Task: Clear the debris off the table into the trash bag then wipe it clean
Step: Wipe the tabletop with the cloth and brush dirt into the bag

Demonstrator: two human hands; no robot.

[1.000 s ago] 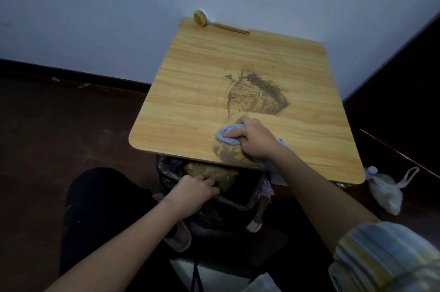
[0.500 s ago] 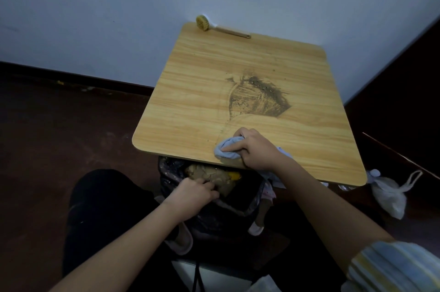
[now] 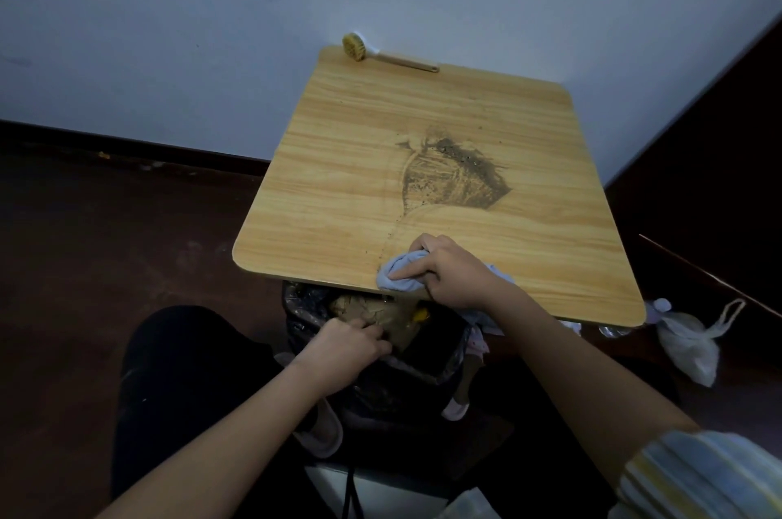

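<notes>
Cloth (image 3: pixel 402 271) dragged to table (image 3: pixel 338 188) edge, brush (image 3: pixel 383 55) far corner, bag (image 3: pixel 687 345) right.

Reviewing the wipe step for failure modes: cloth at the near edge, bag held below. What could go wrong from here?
1. The dirt patch mid-table is still thick; one cloth pass may smear it rather than lift it.
2. The right hand sweeps at the table edge; grit may miss the trash bag that the left hand holds open.

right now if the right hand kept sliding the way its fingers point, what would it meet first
The right hand points left along the table's near edge; only bare tabletop lies ahead, then the left rim. The dirt patch sits farther back.
</notes>
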